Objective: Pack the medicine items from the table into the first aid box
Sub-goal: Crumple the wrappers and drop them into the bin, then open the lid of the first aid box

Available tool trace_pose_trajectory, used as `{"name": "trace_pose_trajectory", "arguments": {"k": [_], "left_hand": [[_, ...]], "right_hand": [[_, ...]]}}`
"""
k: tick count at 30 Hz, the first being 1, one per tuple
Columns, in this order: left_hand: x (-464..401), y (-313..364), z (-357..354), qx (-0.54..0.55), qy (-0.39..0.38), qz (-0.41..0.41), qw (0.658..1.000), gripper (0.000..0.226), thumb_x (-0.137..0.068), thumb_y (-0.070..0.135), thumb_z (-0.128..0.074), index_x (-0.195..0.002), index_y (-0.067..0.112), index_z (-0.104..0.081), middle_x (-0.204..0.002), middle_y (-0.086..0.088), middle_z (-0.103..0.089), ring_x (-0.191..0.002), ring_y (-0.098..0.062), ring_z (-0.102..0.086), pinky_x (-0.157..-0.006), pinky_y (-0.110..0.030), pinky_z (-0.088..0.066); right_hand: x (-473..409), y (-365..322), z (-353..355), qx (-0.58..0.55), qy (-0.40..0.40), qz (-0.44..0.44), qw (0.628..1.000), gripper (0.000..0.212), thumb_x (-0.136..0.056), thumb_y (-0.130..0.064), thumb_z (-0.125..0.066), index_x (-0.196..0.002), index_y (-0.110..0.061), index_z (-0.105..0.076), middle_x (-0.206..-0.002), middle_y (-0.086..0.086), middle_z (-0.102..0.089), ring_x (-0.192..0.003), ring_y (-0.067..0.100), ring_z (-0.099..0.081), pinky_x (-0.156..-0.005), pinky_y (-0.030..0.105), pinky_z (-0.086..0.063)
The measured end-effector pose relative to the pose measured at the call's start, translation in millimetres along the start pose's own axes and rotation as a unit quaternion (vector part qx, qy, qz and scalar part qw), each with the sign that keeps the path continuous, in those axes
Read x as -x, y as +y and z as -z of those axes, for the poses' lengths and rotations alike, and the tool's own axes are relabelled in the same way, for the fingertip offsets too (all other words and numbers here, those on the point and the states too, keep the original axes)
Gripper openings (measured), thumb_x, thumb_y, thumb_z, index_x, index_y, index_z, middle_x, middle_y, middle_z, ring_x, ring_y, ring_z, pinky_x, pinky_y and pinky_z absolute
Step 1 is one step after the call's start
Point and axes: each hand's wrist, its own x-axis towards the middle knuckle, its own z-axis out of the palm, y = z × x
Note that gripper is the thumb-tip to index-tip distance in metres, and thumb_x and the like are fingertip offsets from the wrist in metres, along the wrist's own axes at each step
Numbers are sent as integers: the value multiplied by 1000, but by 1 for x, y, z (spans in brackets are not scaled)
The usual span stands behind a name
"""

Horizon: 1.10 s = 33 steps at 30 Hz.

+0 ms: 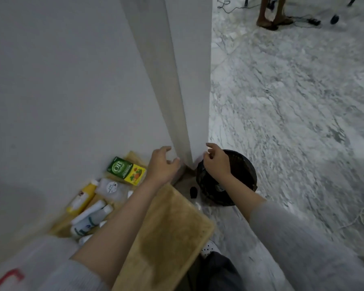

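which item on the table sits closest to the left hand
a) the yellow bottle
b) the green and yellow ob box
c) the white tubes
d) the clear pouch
b: the green and yellow OB box lies just to the left of the left hand, while the yellow bottle, white tubes and clear pouch lie farther down the table.

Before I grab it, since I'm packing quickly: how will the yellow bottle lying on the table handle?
The yellow bottle lies on its side and looks rounded, so a nudge may roll it toward the white bottles beside it. It looks like plastic, so probably light, unlikely to break. Its smooth surface may be a little slippery.
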Motion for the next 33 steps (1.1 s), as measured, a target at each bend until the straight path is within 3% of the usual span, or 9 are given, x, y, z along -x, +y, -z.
{"name": "trace_pose_trajectory", "arguments": {"k": [3,8,14,16,18,22,27,30,33], "left_hand": [[26,-17,52,13,61,-5,998,48,-86,28,-60,-130,13,-50,-135,-12,-44,-86,-15,-60,-86,-28,-47],[97,-62,139,49,156,-2,987,44,-86,25,-60,-128,15,-51,-133,-9,-44,-95,-17,-61,-88,-34,-50],[189,-132,213,80,278,34,957,42,-87,27,-59,-128,18,-51,-134,-5,-44,-104,-17,-60,-80,-21,-44],[219,-159,227,84,317,56,943,42,-88,28,-59,-128,18,-52,-134,-5,-44,-107,-18,-59,-70,-15,-47],[248,-185,233,87,353,83,928,42,-88,28,-60,-128,17,-52,-134,-3,-45,-110,-17,-58,-68,-13,-45],[297,-232,221,96,411,124,898,36,-86,23,-62,-121,18,-56,-127,-2,-49,-110,-16,-56,-83,-22,-41],[332,-282,182,49,451,90,887,33,-77,34,-63,-110,27,-64,-120,14,-55,-113,-7,-49,-99,-30,-40],[339,-309,156,39,437,47,897,31,-75,44,-63,-106,46,-59,-127,31,-45,-119,6,-40,-99,-25,-36],[337,-327,142,44,444,-2,895,39,-75,44,-64,-113,45,-58,-138,25,-43,-130,0,-36,-96,-11,-35]], "right_hand": [[24,-41,-30,5,2,61,998,36,-92,-18,-49,-128,-13,-52,-124,15,-61,-117,27,-56,-94,32,-43],[87,-105,-100,-9,-60,172,983,32,-92,-18,-50,-124,-14,-56,-119,12,-64,-113,23,-58,-89,27,-43],[166,-153,-184,-19,-159,298,941,30,-90,-13,-54,-119,-16,-60,-115,7,-66,-109,17,-59,-89,28,-46],[190,-159,-206,-11,-198,338,920,29,-90,-14,-55,-119,-16,-61,-115,5,-66,-106,14,-58,-88,28,-46],[209,-158,-224,2,-236,382,894,28,-90,-15,-55,-117,-15,-62,-116,4,-66,-105,13,-58,-91,32,-48],[236,-140,-249,35,-278,475,835,29,-84,-25,-54,-110,-21,-67,-113,-1,-67,-108,12,-57,-95,29,-44],[246,-108,-268,52,-308,560,768,24,-82,-31,-58,-103,-28,-69,-121,-4,-63,-115,13,-52,-98,25,-37],[246,-88,-276,33,-320,582,747,23,-81,-29,-63,-103,-27,-70,-123,-4,-62,-121,16,-50,-101,31,-39],[245,-72,-282,18,-313,602,734,26,-80,-35,-64,-104,-27,-70,-127,-2,-59,-129,16,-44,-106,34,-35]]}}
